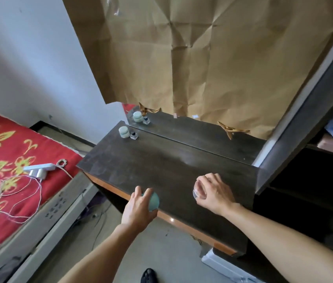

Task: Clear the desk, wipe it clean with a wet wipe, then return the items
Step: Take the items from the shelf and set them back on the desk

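Observation:
The dark wooden desk [161, 164] runs from the far left corner to the near right. My left hand [138, 207] grips a round pale green jar [153, 200] at the desk's near edge. My right hand [214, 192] is closed over a small clear container [198, 190] resting on the desk top near the right end. At the far left corner stand a pale green lidded jar [124, 132] and a small glass bottle with a dark cap [133, 135], side by side. A mirror strip behind them shows their reflection [140, 117].
Brown paper [202, 58] covers the mirror behind the desk. A bed with a red flowered cover [2, 152] lies to the left, carrying a white power strip [39, 167], a charger and cables. Dark shelving [315, 160] stands at the right. A white box [229, 266] sits under the desk.

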Demonstrator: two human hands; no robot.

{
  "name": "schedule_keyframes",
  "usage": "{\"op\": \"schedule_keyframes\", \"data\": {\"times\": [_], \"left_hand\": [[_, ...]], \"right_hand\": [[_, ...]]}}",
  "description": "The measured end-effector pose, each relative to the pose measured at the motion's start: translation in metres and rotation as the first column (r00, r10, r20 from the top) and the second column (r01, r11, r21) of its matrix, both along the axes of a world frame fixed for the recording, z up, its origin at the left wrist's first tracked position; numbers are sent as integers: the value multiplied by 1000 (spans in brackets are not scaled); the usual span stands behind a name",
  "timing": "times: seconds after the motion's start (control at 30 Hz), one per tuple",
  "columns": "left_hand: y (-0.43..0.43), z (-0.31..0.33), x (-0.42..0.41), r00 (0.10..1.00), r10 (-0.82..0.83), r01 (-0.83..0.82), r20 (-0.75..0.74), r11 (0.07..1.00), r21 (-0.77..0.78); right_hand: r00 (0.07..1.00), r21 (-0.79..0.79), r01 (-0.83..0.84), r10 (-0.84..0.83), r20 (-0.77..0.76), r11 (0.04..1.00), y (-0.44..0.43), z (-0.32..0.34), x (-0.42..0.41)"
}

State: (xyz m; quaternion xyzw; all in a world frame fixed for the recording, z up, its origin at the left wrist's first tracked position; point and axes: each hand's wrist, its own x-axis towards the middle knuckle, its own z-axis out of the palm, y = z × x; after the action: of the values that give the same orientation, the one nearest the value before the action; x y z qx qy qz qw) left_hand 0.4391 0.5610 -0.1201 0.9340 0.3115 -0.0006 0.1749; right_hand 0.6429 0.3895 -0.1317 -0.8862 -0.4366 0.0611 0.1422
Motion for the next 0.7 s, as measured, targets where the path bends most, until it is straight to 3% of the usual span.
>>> {"op": "schedule_keyframes", "data": {"times": [0.37,0.7], "left_hand": [[179,-3,0,997,-69,70,-33,997,43],[258,-31,85,973,-212,220,-92,972,80]], "right_hand": [[993,30,62,-59,-101,998,152,-11,-34],[977,-7,145,-144,-154,989,230,-43,28]]}}
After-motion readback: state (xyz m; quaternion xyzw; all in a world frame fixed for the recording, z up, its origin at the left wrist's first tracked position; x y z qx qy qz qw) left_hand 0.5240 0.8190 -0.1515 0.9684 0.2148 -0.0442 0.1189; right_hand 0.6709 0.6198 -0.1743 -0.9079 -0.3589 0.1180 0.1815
